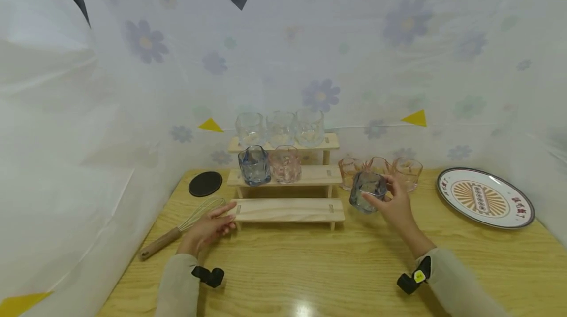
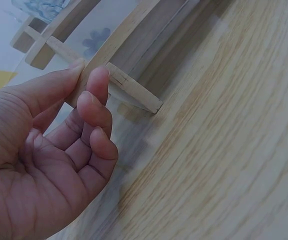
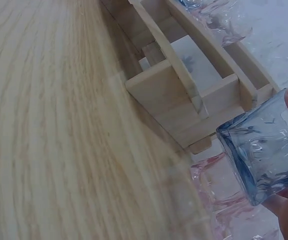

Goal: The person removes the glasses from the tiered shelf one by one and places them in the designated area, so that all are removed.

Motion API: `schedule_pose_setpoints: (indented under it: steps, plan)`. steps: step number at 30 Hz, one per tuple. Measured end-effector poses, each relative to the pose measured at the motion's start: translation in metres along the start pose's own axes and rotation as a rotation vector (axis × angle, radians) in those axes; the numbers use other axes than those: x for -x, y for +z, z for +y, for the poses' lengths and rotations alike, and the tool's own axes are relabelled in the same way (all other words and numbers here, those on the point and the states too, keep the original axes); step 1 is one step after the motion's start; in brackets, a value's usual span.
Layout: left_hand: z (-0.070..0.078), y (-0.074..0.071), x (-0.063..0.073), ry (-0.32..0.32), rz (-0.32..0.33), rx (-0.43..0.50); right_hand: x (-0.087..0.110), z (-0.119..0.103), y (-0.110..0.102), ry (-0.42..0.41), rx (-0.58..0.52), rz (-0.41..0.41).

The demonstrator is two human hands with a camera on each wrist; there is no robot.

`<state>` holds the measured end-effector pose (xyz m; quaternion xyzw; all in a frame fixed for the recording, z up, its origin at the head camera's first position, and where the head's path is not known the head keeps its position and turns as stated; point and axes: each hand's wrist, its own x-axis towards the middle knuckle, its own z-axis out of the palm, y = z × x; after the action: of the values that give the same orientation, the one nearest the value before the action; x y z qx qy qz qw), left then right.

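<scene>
A three-tier wooden rack (image 1: 288, 211) stands in the middle of the table. At the left end of its lowest shelf, my left hand (image 1: 207, 228) pinches the board between thumb and forefinger, the other fingers curled in. My right hand (image 1: 396, 205) grips a tilted blue-tinted glass (image 1: 368, 191) by its side, above the table right of the rack. The middle tier carries a blue glass (image 1: 254, 167) beside a pink glass (image 1: 285, 165). Three clear glasses (image 1: 250, 130) line the top tier. Behind the held glass, three pinkish glasses (image 1: 408, 173) stand on the table.
A whisk (image 1: 170, 238) lies at the left, partly behind my left hand. Near it is a round black coaster (image 1: 205, 184). On the far right sits a patterned plate (image 1: 509, 213). Flowered white sheeting (image 1: 274, 61) encloses the table (image 1: 301, 268) at back and sides.
</scene>
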<state>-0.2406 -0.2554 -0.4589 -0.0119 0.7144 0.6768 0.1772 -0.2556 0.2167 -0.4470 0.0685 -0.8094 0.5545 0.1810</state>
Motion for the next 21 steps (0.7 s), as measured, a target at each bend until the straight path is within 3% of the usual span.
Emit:
schedule_pose_setpoints:
  steps: [9,16,21]
  plan:
    - [0.0,0.0,0.001,0.002,0.009,-0.002,-0.002,0.018,0.018,0.05,0.005,0.016]
    - [-0.001,0.001,0.0,0.002,0.015,-0.003,-0.006,0.028,0.026,0.155,0.0,-0.005]
    - [-0.001,0.001,-0.001,-0.003,0.018,0.0,-0.008,0.03,0.03,0.186,-0.002,-0.01]
